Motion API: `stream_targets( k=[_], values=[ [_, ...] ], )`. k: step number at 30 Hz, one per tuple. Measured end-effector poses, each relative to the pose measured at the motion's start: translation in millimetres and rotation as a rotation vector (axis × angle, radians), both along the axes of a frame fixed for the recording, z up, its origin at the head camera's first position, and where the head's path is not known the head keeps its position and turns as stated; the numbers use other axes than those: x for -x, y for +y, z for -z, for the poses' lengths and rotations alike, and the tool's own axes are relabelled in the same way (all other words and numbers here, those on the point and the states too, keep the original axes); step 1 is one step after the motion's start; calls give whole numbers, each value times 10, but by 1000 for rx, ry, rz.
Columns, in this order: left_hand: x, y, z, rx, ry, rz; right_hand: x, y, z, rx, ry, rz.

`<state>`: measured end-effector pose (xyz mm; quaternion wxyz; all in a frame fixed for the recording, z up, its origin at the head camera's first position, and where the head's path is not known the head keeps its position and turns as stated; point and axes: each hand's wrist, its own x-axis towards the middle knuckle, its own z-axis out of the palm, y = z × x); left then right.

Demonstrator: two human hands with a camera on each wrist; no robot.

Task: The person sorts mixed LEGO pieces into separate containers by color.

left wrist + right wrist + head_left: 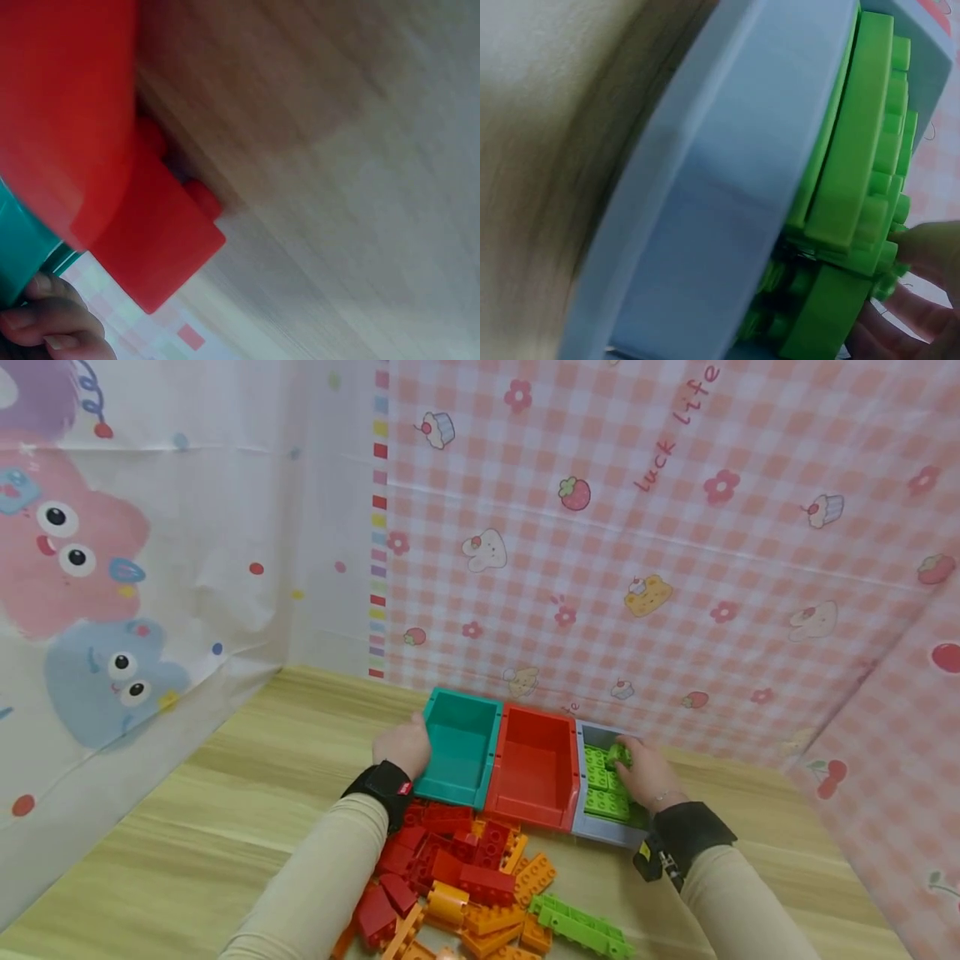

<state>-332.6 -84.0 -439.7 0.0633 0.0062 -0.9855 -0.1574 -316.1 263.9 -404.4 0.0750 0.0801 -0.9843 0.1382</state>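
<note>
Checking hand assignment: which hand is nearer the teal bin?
Left. The left hand grips the teal bin by its left edge; the right hand is past the red bin, at the gray-blue bin, pinching a green toy brick.

A cartoon-printed sheet (pixel 187 552) and a pink checked sheet (pixel 600 543) border the wood-grain tabletop (pixel 315 718).

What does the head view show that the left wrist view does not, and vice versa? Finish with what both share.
Only head: the right hand pinching a green brick, the grey bin and orange bricks.

Only left wrist: fingernails of the left hand, and a close-up of a red brick with two round studs.

Both: the left hand touching the teal bin, at least one red brick, the table and the checked backdrop.
</note>
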Motion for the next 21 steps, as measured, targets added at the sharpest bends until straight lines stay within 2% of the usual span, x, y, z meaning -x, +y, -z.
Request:
stream_targets(
  k=[6, 8, 11, 15, 17, 19, 21],
  values=[
    [-7, 29, -11, -12, 6, 7, 3, 30, -14, -14, -95, -42],
    [-4, 35, -14, -18, 4, 8, -35, 36, -12, 13, -80, -65],
    [3, 31, -24, -23, 1, 4, -161, 18, -14, 65, 8, -122],
    [11, 10, -72, -31, -3, -2, -464, -88, -18, 114, 185, -277],
    [9, 0, -101, -34, -7, -6, -674, -171, 0, 149, 221, -386],
    [6, -10, -116, -36, -9, -9, -919, -264, 27, 193, 151, -510],
    [8, -19, -117, -30, -17, -6, -1172, -365, 68, 225, -3, -652]
  ],
)
